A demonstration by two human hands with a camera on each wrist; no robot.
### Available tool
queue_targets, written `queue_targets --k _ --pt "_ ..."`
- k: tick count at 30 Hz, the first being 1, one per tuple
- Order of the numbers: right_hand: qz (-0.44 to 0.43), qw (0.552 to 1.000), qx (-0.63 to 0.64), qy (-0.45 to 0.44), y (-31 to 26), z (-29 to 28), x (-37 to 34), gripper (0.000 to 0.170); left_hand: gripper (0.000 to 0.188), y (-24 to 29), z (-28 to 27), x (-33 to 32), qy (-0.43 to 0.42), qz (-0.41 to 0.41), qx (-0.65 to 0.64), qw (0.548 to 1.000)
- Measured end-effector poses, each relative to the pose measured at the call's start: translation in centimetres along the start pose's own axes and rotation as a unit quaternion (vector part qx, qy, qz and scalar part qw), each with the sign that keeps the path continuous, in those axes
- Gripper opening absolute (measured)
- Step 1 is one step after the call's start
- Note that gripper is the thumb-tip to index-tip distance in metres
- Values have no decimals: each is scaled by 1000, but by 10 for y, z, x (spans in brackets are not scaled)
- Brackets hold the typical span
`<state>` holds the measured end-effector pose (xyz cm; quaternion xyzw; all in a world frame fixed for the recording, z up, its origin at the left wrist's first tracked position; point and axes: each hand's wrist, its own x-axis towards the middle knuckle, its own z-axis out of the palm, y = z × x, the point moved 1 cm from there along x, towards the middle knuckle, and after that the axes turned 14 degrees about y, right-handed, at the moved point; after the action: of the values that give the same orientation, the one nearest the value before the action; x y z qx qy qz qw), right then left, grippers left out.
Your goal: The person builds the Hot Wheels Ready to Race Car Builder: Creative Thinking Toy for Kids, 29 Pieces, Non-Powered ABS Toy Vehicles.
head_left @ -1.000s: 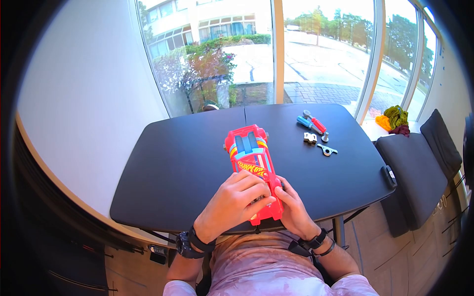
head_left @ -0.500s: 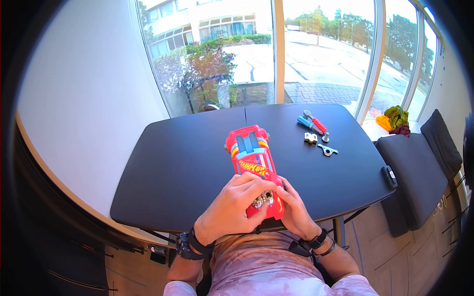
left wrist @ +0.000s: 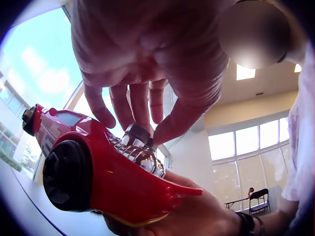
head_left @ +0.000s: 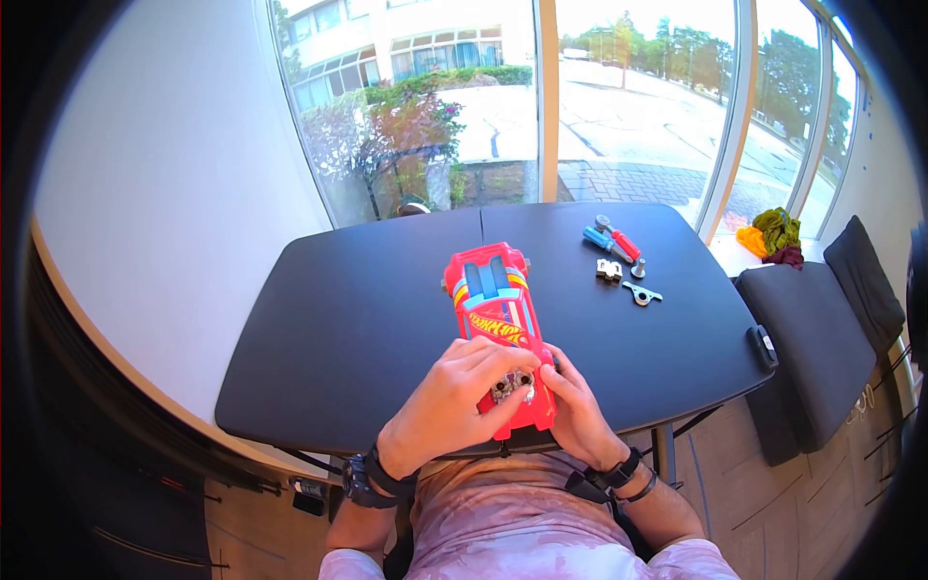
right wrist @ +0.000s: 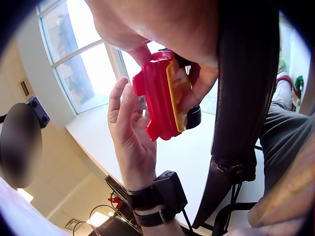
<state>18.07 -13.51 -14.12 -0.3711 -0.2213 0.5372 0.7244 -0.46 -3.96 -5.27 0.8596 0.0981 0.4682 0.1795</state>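
The dark tabletop (head_left: 358, 300) spreads beneath and beyond the fingers (head_left: 501, 363). Ahead and right of them lie a blue-handled tool (head_left: 596, 238), a red-handled one (head_left: 621, 242), a silvery bolt (head_left: 638, 269), a chrome-like block (head_left: 608, 270) and a pale piece with a round hole (head_left: 642, 293). Farther right stand a dark chair (head_left: 807, 333) and bunched cloths (head_left: 775, 232); tall windows (head_left: 638, 126) rise ahead.

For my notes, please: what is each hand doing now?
Left hand: curled around the chrome engine; firmness unclear.
Right hand: holding the red toy car.
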Motion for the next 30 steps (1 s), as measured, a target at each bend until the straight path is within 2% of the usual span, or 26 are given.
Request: queue_targets --k 3,6,9,15,21,24,27,30 --pt "0 1000 4 -1 2 -1 2 55 45 7 -1 2 19 5 -7 1000" --pt "2 1000 6 -7 2 -3 2 55 46 18 -7 8 21 -17 38 999" --pt "1 1000 4 -3 1 -1 1 55 47 1 0 0 1 -29 -19 999" --pt "7 1000 14 -11 2 -3 4 54 48 12 0 6 29 -2 -6 1000" --pt "2 1000 -1 -9 2 -4 4 55 51 6 6 1 25 -18 -53 998" --pt "4 1000 3 -16 1 -2 3 56 47 12 -1 8 29 -3 24 999" --pt "9 1000 4 -19 -1 -1 2 56 49 -3 4 0 10 -33 2 999" --pt "8 1000 3 -18 -3 1 1 55 50 2 3 3 21 16 -32 999"
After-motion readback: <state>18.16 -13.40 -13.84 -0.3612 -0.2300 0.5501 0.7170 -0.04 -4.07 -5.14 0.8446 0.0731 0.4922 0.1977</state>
